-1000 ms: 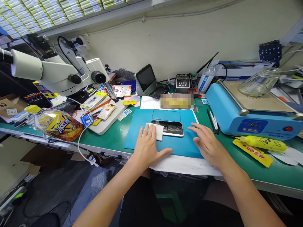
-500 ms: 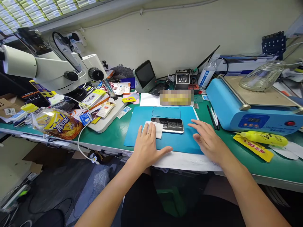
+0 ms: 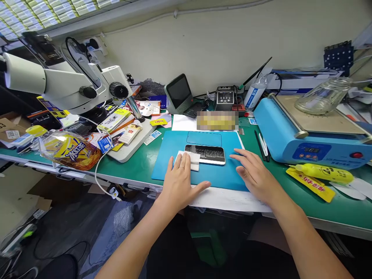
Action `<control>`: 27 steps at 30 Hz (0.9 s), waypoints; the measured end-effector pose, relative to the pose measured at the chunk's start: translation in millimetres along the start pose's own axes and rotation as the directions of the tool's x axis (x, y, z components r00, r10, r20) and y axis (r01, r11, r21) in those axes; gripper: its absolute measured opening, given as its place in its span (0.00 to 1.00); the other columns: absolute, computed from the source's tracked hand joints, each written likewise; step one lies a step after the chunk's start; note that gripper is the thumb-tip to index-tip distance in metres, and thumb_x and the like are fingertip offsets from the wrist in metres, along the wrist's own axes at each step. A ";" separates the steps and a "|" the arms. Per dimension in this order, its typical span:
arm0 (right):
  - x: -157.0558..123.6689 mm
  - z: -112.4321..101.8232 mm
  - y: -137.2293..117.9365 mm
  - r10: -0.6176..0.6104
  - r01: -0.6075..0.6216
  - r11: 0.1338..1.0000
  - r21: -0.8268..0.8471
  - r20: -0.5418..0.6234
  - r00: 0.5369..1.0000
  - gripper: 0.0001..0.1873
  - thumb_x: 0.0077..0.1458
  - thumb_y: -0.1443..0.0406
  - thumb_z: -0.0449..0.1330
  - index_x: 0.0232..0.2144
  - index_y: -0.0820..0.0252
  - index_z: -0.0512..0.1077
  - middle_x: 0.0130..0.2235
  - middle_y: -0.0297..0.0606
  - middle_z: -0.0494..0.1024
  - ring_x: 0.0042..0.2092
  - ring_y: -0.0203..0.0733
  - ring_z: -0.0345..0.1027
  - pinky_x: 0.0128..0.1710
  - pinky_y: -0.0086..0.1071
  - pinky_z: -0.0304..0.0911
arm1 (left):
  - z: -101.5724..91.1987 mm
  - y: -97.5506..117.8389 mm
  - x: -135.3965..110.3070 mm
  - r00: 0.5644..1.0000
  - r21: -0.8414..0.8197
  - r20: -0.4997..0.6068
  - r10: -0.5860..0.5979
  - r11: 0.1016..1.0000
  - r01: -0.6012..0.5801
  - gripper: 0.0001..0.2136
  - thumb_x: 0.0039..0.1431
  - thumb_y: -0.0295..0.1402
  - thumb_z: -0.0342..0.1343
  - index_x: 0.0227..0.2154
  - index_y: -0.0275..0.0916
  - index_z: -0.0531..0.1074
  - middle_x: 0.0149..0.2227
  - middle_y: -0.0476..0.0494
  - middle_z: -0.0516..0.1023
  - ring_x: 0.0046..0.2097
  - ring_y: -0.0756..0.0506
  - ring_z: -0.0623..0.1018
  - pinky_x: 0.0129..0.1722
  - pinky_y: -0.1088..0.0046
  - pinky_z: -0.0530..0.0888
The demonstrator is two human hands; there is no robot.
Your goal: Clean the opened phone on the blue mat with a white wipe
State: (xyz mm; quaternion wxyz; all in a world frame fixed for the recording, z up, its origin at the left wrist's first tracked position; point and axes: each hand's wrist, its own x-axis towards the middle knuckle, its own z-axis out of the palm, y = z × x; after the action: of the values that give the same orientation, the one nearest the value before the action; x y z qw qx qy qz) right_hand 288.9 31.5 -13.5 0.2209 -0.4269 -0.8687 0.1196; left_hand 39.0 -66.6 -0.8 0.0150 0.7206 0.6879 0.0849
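Observation:
A phone (image 3: 209, 154) lies screen up on a blue work mat (image 3: 221, 176) on the green bench. A white wipe (image 3: 192, 160) covers the phone's left end. My left hand (image 3: 178, 180) rests flat on the mat with its fingers stretched out, the fingertips pressing on the wipe. My right hand (image 3: 252, 174) lies open, palm down on the mat just right of the phone, holding nothing.
A white microscope (image 3: 66, 83) stands at the left above scattered cards and a yellow snack bag (image 3: 71, 151). A blue heating machine (image 3: 305, 131) with a glass jar (image 3: 324, 95) stands at the right, a yellow glue tube (image 3: 327, 172) before it. A small screen (image 3: 178, 93) and soldering station (image 3: 225, 99) stand behind.
Both hands stay where they were on the mat; only the view has shifted a little.

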 end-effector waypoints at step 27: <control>0.2 -0.7 1.0 -0.008 0.008 1.000 -0.004 -0.021 1.000 0.36 0.66 0.43 0.37 0.57 0.55 0.72 0.62 0.49 0.69 0.64 0.59 0.59 0.61 0.56 0.62 | 1.5 -17.1 37.7 1.000 0.050 0.000 0.012 0.999 -0.012 0.37 0.70 0.55 0.35 0.68 0.27 0.54 0.70 0.30 0.55 0.71 0.31 0.52 0.68 0.47 0.53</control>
State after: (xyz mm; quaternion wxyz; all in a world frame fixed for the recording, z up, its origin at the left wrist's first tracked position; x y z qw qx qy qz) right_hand 289.8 32.3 -13.2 0.2295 -0.4251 -0.8683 0.1126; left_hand 23.8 -28.1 -0.8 -0.0036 0.7250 0.6854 0.0678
